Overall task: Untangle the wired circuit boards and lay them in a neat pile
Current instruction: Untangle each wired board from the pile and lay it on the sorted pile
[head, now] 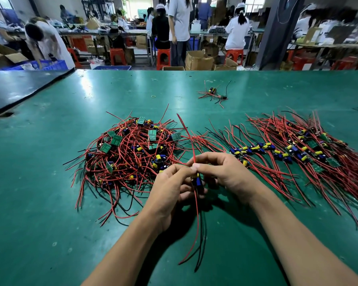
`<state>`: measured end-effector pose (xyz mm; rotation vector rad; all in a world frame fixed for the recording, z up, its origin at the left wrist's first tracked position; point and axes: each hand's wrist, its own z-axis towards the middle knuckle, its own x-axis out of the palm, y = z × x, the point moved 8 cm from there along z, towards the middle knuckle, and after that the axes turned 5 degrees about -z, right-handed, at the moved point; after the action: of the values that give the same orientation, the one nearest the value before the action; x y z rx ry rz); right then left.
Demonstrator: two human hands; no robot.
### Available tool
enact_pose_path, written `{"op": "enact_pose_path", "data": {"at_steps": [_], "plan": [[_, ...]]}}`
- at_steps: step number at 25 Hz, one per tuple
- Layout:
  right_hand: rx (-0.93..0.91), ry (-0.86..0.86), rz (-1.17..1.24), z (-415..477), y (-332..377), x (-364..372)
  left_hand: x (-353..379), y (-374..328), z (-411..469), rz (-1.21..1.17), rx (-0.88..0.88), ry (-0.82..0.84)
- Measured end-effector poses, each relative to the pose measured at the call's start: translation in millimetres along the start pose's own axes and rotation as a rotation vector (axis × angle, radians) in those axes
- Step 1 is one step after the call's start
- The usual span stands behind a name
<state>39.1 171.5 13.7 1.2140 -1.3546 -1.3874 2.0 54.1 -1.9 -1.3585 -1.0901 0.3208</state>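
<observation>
Near tabletop edge: both grips meet over the green tabletop point(50, 182), between tangle and row.
Crates: blue crates point(50, 65) sit past the far left edge; a person reaches into one, contents unclear.
Boxes: open cardboard boxes point(198, 60) stand on the floor behind, contents hidden.
Left grip point(170, 188): fingers curled, thumb and forefinger pinching the board point(197, 182) from the left.
Right grip point(221, 172): thumb and forefinger pressed together on the red wire point(186, 137) just above the board, touching the left thumb.
Board: small, with blue and yellow parts, held between the grips; the red wire rises from the pinch, while red and black wires hang toward the viewer.
Tangle point(132, 149): heap of boards and wires just left of the grips.
Row point(298, 153): boards laid side by side to the right, wires fanned.
Far side: small cluster point(213, 93) and rubber band point(153, 96), well apart.
</observation>
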Motion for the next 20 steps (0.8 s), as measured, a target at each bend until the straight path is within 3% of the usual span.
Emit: {"op": "enact_pose_path", "data": {"at_steps": [7,11,16,20], "plan": [[-0.001,-0.133,0.057,6,-6,-12,2,1,2,0.162,0.003,0.029],[0.027,-0.084,0.085,3,-6,-7,-2,1,3,0.182,0.054,-0.032],[-0.031,-0.146,-0.251,2,-2,-10,-8,1,4,0.178,0.077,-0.091],[-0.027,-0.086,-0.107,3,-2,-6,-7,1,4,0.081,0.034,-0.085]]}}
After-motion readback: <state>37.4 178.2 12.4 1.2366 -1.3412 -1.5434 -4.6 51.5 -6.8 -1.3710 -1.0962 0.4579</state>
